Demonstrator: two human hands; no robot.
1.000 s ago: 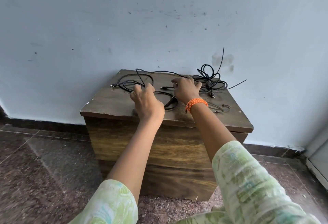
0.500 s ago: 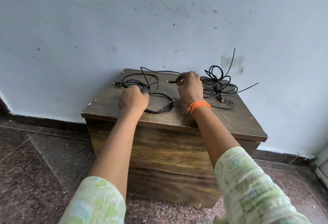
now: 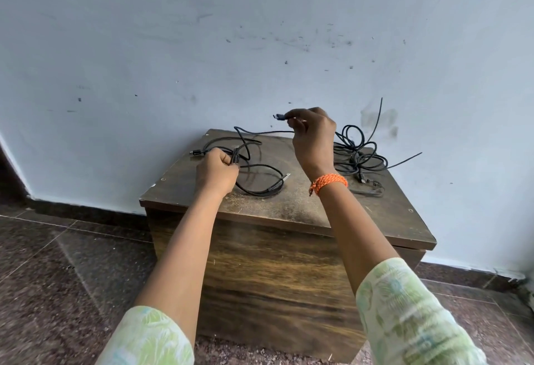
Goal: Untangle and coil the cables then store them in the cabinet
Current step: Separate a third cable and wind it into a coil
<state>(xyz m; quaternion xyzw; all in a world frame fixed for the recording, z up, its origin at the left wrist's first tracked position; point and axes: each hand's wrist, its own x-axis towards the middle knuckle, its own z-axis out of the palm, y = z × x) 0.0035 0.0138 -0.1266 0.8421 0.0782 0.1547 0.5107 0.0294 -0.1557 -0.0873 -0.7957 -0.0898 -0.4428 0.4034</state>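
Since a second ago the right hand (image 3: 313,136) has risen off the cabinet (image 3: 289,203), lifting one plug end of the black cable (image 3: 261,168), which now points left, its cord trailing left and down to the top. Its fingertips pinch that plug. The left hand (image 3: 216,172) grips the cable's loops on the cabinet's left; a second tangle (image 3: 357,153) lies far right.

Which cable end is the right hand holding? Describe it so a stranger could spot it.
Start at the dark wooden cabinet against the pale blue wall. Above its back edge, the right hand pinches a thin black cable's plug end. Unlike the other plugs, it is lifted off the top and pointing left.
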